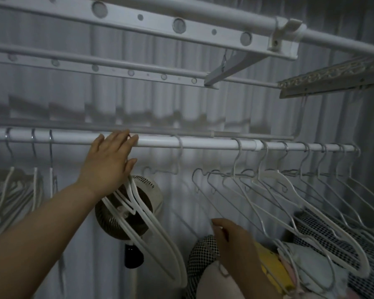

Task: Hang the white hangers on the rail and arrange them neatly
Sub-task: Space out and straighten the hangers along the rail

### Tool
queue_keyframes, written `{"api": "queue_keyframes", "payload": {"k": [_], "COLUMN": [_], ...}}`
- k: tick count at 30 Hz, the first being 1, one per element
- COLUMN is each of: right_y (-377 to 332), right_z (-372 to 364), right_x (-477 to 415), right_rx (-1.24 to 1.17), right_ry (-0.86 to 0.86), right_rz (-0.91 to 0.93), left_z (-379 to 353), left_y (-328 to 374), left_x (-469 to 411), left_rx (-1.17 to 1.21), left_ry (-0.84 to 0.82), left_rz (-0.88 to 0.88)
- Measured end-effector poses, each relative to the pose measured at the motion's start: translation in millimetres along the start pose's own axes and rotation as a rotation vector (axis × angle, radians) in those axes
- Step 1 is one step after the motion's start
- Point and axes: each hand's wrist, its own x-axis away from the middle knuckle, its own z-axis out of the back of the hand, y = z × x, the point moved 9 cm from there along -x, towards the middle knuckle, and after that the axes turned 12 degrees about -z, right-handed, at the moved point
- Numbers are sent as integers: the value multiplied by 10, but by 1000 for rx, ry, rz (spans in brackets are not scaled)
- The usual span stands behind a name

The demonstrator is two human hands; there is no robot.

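So, we're mid-hanging here, not tidying yet. Our left hand [108,160] is up at the rail [203,145], arm stretched up from the lower left, fingers laid out straight over the top of the bar and thumb spread below it. A bunch of white hangers [134,197] drops out from under that palm and slants down to the right, in front of a small fan [154,192]. Their hooks are hidden behind the hand, so we can't tell if they're already over the rail or just riding against the palm; nothing visible is curled round them. Our right hand [235,240] is down low, above some checkered fabric [200,253], fingers curled in, and it looks like it's pinching the bottom end of a thin hanger [181,147] whose hook sits on the rail on its own, between the bunch and the row of hangers [294,188] further right. That part is blurry, so take it as our best read. Our guess for the next move: make sure every hook in the bunch is properly seated, then slide them apart one at a time along the bare stretch of rail so the spacing matches the row on the right. The tricky bit is that the bunch is stacked tight and can tangle or all slide together, so it wants a light, one-by-one touch.
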Motion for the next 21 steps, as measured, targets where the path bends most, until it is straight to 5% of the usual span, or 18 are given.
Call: {"api": "queue_keyframes", "payload": {"k": [21], "right_y": [566], "right_z": [532], "right_x": [-61], "right_rx": [47], "right_ry": [187], "right_rz": [-175], "left_z": [-46], "left_y": [211], "left_x": [-136], "left_rx": [52], "left_ry": [124], "left_rz": [2]}}
